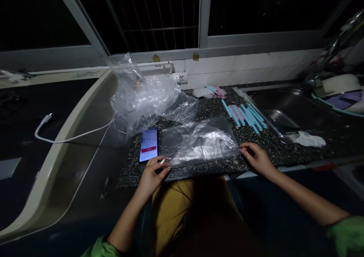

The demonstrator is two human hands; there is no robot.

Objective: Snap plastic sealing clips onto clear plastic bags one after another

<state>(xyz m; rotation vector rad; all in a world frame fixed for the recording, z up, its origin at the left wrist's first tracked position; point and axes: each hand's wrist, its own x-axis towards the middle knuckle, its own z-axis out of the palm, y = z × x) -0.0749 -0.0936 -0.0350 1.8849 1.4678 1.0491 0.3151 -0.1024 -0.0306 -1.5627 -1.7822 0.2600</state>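
A clear plastic bag (199, 139) lies flat on the dark speckled countertop (187, 173) in front of me. My left hand (153, 173) pinches its near left corner between thumb and fingers. At the near right corner, my right hand (257, 157) holds the edge with thumb and fingertips closed on it. Just left of the bag rests a phone (148, 145) with a lit screen. Thin blue and pink strips (244, 116) are spread out beyond the bag's right side.
A crumpled heap of clear plastic (145, 101) sits at the back left. Farther back lie small pink pieces (218, 93). A metal sink (287, 105) is on the right, with a crumpled white tissue (308, 139) at its near edge. A white cable (74, 137) crosses the left side.
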